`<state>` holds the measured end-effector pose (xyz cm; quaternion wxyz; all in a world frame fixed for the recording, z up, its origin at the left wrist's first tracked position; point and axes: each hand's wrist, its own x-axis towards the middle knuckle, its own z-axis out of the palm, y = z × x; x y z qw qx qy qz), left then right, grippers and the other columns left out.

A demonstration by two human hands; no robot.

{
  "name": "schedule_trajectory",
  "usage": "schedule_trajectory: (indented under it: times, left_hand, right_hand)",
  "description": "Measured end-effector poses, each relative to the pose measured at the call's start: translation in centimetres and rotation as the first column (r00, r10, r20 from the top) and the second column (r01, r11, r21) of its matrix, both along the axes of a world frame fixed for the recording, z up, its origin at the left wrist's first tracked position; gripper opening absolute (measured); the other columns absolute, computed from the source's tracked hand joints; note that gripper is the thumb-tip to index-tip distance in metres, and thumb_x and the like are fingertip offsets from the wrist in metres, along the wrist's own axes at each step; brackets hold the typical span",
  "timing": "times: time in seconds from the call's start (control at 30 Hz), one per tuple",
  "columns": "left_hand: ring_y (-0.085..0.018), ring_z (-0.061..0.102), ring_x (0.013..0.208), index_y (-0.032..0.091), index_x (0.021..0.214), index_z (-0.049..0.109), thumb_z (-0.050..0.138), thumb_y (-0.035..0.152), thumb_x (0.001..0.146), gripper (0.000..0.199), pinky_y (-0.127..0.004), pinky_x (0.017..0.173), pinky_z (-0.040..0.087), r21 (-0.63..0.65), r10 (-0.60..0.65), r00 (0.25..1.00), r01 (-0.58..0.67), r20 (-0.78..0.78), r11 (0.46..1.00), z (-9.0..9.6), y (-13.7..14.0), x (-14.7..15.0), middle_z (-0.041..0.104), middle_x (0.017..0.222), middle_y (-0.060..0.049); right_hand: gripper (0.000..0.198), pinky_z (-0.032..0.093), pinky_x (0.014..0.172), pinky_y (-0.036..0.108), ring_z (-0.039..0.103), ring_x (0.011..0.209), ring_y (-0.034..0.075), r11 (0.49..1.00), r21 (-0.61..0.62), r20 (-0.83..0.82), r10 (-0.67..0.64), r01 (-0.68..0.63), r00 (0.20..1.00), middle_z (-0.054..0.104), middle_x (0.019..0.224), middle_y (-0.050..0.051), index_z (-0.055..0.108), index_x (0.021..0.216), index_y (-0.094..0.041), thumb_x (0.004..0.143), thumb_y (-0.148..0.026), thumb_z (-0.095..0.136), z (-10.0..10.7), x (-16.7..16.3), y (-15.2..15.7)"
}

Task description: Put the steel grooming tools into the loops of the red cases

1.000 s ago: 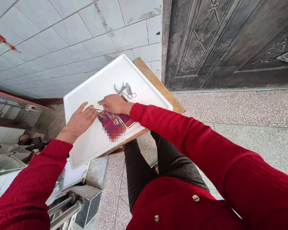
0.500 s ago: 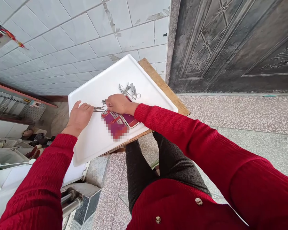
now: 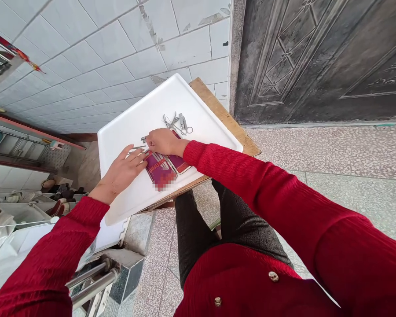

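An opened manicure case [image 3: 160,172], purple inside with a metal rim, lies on a white board [image 3: 119,127]. Slim metal tools sit in its red loops. My right hand [image 3: 163,141] is over the case's far left part, fingers pinched together; whatever they grip is hidden. At the case's left edge, my left hand [image 3: 123,174] reaches in with fingers stretched and apart, partly covering slender metal tools [image 3: 137,147]. A small metal piece [image 3: 143,139] rests just beyond the right fingertips. Past the case lie scissors [image 3: 186,130], nail clippers [image 3: 182,119] and nippers [image 3: 171,119].
The board rests on a wooden table [image 3: 222,112] against a tiled wall [image 3: 112,75]. A dark metal door [image 3: 303,66] stands to the right. Metal rails [image 3: 94,286] and cluttered white containers [image 3: 23,215] are at lower left.
My left hand has moved right, from beside the slender tools to the case's left edge, with its fingers now near the right hand. The right hand stays almost in place.
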<state>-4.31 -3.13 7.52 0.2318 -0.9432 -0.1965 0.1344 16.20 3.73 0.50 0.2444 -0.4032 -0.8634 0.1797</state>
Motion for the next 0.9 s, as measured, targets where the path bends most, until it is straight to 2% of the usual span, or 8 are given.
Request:
schedule_trajectory:
  times: [0.23, 0.43, 0.53, 0.73, 0.9]
  left_hand:
    - [-0.027, 0.060, 0.127, 0.023, 0.106, 0.073, 0.051, 0.003, 0.089, 0.034, -0.049, 0.121, 0.041, -0.078, -0.066, 0.989, 0.057, -0.130, 0.995, -0.3, 2.0, 0.4, 0.075, 0.118, -0.009]
    - [-0.024, 0.063, 0.122, 0.021, 0.103, 0.072, 0.052, 0.005, 0.092, 0.028, -0.045, 0.116, 0.044, -0.168, -0.098, 0.994, 0.087, -0.058, 0.982, -0.1, 2.9, 0.4, 0.075, 0.114, -0.009]
    - [-0.024, 0.064, 0.120, 0.020, 0.106, 0.071, 0.052, 0.006, 0.094, 0.027, -0.044, 0.115, 0.045, -0.166, -0.097, 0.994, 0.087, -0.055, 0.982, 0.0, 2.8, 0.6, 0.075, 0.112, -0.010]
    - [-0.025, 0.067, 0.118, 0.019, 0.107, 0.074, 0.046, 0.004, 0.096, 0.034, -0.046, 0.112, 0.050, -0.095, -0.149, 0.977, 0.136, -0.149, 0.986, -0.5, 2.3, 1.1, 0.076, 0.110, -0.013]
    - [-0.026, 0.065, 0.125, 0.016, 0.112, 0.074, 0.048, 0.003, 0.093, 0.034, -0.048, 0.113, 0.050, -0.123, -0.157, 0.985, 0.147, -0.074, 0.981, -1.0, 2.1, 0.7, 0.076, 0.116, -0.016]
  right_hand:
    - [0.021, 0.041, 0.078, 0.032, 0.066, 0.095, 0.024, 1.000, -0.002, -0.009, -0.012, 0.012, 1.000, 0.077, 0.106, 0.010, 0.077, 0.101, -0.015, 0.092, -0.018, 0.058, 0.0, 0.0, 0.0]
    - [0.022, 0.040, 0.080, 0.032, 0.066, 0.098, 0.025, 1.000, -0.020, -0.008, -0.019, 0.018, 1.000, 0.077, 0.109, 0.010, 0.077, 0.103, -0.015, 0.091, -0.016, 0.057, 0.0, 0.0, 0.0]
    - [0.022, 0.040, 0.079, 0.033, 0.065, 0.098, 0.025, 1.000, -0.017, -0.012, -0.018, 0.018, 1.000, 0.077, 0.109, 0.010, 0.077, 0.102, -0.014, 0.092, -0.016, 0.057, 0.0, 0.0, -0.1]
    - [0.022, 0.040, 0.079, 0.033, 0.064, 0.095, 0.025, 0.999, -0.030, -0.005, -0.014, 0.014, 1.000, 0.076, 0.107, 0.010, 0.076, 0.101, -0.014, 0.092, -0.015, 0.056, 0.0, 0.1, 0.0]
    - [0.021, 0.039, 0.079, 0.033, 0.064, 0.094, 0.024, 1.000, -0.019, 0.006, -0.004, 0.004, 1.000, 0.076, 0.108, 0.010, 0.076, 0.099, -0.015, 0.092, -0.016, 0.056, -0.1, 0.0, 0.1]
